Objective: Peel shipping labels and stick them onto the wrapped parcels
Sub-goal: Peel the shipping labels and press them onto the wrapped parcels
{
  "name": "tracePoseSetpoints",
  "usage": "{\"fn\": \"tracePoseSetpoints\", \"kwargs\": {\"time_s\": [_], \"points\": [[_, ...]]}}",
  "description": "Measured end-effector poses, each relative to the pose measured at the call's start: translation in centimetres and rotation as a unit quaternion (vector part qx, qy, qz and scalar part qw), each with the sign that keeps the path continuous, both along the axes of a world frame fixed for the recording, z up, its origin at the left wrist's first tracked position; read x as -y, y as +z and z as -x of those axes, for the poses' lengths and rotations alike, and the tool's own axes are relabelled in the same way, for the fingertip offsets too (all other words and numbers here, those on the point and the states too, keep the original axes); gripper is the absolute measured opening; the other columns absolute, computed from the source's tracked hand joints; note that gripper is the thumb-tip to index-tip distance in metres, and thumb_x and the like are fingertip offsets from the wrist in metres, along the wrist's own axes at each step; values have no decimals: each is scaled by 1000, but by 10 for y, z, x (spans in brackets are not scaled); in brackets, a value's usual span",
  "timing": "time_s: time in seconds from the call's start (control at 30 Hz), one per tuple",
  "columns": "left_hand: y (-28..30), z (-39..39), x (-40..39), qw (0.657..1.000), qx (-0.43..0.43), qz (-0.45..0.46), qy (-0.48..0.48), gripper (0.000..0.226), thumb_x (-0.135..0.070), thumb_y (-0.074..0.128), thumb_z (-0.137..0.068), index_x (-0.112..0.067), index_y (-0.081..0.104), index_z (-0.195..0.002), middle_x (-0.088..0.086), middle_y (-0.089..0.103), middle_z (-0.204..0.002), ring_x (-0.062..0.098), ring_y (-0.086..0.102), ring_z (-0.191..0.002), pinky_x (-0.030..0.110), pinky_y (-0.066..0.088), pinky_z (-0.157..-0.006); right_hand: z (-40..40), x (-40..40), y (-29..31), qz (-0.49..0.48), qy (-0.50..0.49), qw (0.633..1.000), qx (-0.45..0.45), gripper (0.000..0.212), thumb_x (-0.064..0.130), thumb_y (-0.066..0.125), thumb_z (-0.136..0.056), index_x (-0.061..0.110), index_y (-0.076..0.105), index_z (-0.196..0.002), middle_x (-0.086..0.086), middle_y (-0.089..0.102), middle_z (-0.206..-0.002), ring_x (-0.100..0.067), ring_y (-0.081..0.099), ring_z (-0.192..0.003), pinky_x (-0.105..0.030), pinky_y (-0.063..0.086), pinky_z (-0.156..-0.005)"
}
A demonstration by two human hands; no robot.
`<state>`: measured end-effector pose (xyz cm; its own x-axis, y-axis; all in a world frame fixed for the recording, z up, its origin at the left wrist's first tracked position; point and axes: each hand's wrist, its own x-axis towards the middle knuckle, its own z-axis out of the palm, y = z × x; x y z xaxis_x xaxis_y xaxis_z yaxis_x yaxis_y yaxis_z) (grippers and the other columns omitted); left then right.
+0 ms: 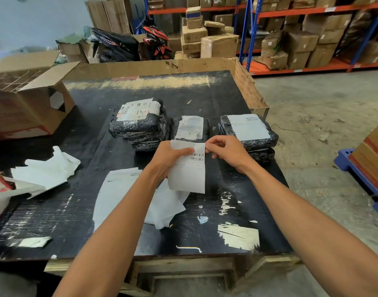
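On the scuffed black wooden worktable (205,99), three piles of black plastic-wrapped parcels (140,125) stand in a row, each top one bearing a white label whose print is too blurred to read. Nearer lie loose white label sheets (117,189). Above them, just in front of the middle pile, hangs the white barcoded shipping label (189,170); its small text is illegible. The left hand (169,156) grips its left side, thumb across the face. The right hand (224,148) pinches its top right corner between thumb and fingertips.

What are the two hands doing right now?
Left hand: grips the label.
Right hand: pinches the label's top corner.
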<state>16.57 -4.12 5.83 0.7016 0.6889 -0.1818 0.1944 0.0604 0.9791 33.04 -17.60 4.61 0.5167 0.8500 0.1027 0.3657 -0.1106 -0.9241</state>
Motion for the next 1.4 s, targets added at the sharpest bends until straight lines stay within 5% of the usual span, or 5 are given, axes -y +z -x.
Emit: {"fn": "tracePoseSetpoints", "kwargs": {"time_s": [0.37,0.77,1.1,1.2,1.4], "points": [[4,3,0,1000,10,0,-7,19,-5,83,-77,-7,75,-94,7,79,-85,19,75,-71,28,58,-59,2,-3,0,6,11,1000,12,10,18,68,-94,17,76,-89,6,74,-78,-6,63,-63,-10,46,-66],[1,0,3,999,30,17,-32,29,-7,84,-75,-10,74,-103,15,76,-102,26,72,-87,41,60,-79,7,-4,3,-23,97,980,-173,14,7,58,-100,3,69,-94,6,63,-72,-3,50,-63,-14,39,-56],[-1,-20,13,958,-18,-279,59,40,-19,84,-75,-17,57,-104,2,54,-99,14,49,-89,21,43,-75,11,-9,0,-57,45,977,-199,18,5,51,-103,8,65,-92,7,59,-69,0,50,-58,-13,38,-53],[1,-24,14,984,60,-166,14,9,-15,72,-87,-7,67,-90,14,71,-87,24,69,-79,39,60,-82,13,-11,2,-66,24,979,-194,23,4,50,-103,12,63,-86,5,58,-67,1,50,-57,-13,39,-53],[7,-26,20,993,97,-69,9,28,-28,77,-86,0,71,-89,22,75,-90,35,75,-89,43,60,-88,19,-13,6,-66,18,985,-159,19,2,52,-100,8,64,-86,3,58,-67,-2,49,-59,-15,39,-57]]}}
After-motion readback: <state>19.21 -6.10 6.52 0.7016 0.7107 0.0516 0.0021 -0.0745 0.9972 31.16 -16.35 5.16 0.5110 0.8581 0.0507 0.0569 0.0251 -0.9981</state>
